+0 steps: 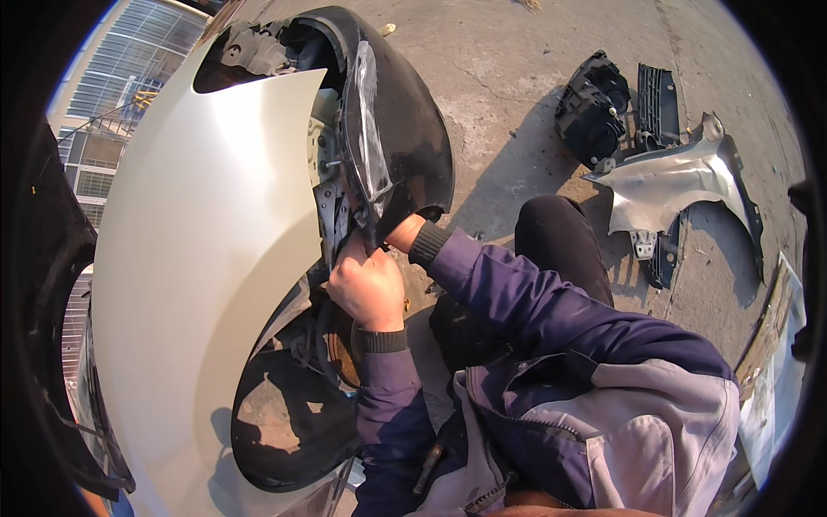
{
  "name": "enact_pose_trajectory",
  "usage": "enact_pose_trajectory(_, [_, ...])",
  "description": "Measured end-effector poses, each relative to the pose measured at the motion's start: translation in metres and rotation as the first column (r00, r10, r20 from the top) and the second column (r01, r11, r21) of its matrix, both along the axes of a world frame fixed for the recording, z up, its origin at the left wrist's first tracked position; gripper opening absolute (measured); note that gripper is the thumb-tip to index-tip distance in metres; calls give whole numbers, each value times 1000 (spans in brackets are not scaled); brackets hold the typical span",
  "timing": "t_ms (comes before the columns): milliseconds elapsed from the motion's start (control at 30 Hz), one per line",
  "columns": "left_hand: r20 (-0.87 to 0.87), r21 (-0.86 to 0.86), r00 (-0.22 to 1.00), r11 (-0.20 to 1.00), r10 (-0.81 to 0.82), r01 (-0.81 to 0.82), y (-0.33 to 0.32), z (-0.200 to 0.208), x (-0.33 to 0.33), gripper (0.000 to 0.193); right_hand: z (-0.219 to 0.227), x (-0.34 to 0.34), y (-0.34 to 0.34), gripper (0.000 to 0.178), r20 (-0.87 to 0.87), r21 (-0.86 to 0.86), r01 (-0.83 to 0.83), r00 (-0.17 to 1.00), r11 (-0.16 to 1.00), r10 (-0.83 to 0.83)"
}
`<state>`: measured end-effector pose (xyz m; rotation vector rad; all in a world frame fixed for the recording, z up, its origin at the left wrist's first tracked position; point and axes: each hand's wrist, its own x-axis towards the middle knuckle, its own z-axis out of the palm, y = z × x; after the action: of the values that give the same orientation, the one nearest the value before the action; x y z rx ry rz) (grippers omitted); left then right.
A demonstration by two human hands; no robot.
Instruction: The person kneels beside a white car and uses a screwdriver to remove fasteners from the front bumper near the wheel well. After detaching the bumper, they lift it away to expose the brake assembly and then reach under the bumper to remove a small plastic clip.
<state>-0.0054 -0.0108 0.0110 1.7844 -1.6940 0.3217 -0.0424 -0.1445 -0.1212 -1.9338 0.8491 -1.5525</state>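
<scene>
A black bumper cover with a clear plastic strip along its edge sits at the front of a pale car. Between it and the pearl-white fender runs a gap showing a dark bracket with bolts. My left hand is closed at the bumper's near lower corner, its fingertips partly hidden at the edge. Beside it, my right hand reaches in under the bumper. The bumper covers its fingers.
The fender's wheel arch opens below my left hand, with a rusty brake disc inside. On the concrete to the right lie a dented silver fender, a black headlight-like unit and a black slatted part.
</scene>
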Motion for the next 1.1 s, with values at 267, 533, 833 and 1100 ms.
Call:
enact_pose_trajectory(267, [30,-96,997,993,-68,70,-10,7,-1,15,31,-4,5,53,11,-41,50,999,998,-50])
enact_pose_trajectory(533, [50,4,994,996,-93,93,-10,16,2,24,30,0,1,56,585,71,-446,743,892,325])
enact_pose_trajectory(833, [-127,69,979,983,-159,169,-8,25,6,26,35,1,1,57,690,59,-504,645,862,330])
enact_pose_trajectory(1100, [-160,98,982,988,-100,117,-2,39,-1,16,43,2,4,57,723,42,-519,606,854,333])
